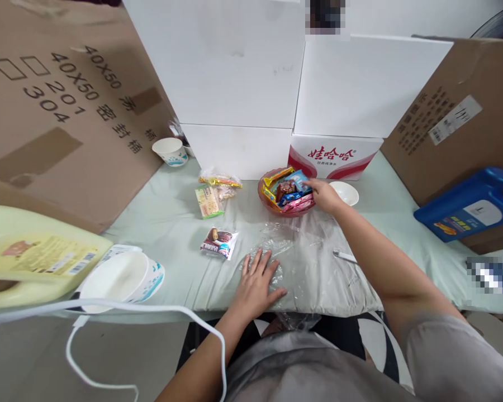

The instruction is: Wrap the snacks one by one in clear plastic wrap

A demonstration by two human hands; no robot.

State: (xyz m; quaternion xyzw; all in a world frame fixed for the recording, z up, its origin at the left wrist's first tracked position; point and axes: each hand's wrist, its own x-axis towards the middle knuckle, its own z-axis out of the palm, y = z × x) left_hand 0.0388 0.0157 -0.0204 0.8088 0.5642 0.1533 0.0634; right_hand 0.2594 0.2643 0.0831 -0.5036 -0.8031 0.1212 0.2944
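Note:
My left hand (257, 285) lies flat with fingers spread on a crumpled clear plastic bag (295, 251) near the table's front edge. A brown-and-white wrapped snack (219, 243) sits just beyond its fingertips. My right hand (324, 195) reaches over the right rim of a reddish translucent bowl (263, 202), its fingers pinched at the edge of a light-blue snack packet (298, 180). Under and around that packet are several wrapped snacks in yellow, brown, blue and pink. Left of the bowl lie a green-and-cream packet (208, 202) and yellow-orange wrapped snacks (222, 180).
A small white bowl (346, 193) and a white pen (344, 256) are near my right arm. Paper cups (170, 152) stand left, beside a yellow jug (37, 257). A white cable (151, 306) crosses the front left. White boxes (238, 67) wall the back; a blue bottle (465, 206) is right.

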